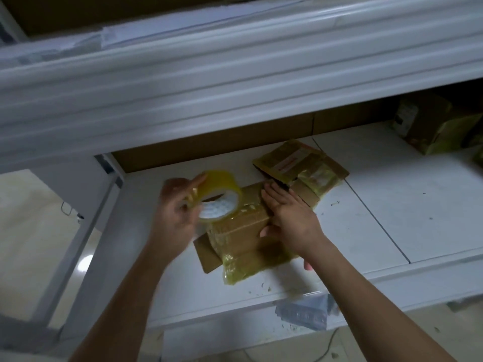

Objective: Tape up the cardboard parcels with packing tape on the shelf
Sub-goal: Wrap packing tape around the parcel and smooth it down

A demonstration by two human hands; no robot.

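Note:
A small cardboard parcel (243, 231) lies on the white shelf board (392, 212), partly wrapped in yellowish clear tape, with an open flap at its lower left. My left hand (175, 212) grips a roll of yellowish packing tape (218, 195) just above the parcel's left end; a strip runs from the roll down onto the box. My right hand (290, 218) lies flat with straight fingers on the parcel's right end, pressing it down. A second flat taped parcel (300, 165) lies right behind, touching the first.
More taped parcels (431, 124) stand at the far right of the shelf. The upper shelf's white beam (235, 82) overhangs close above. A clear plastic bag (305, 312) hangs over the shelf's front edge. A brown board lines the shelf's back. The floor shows at left.

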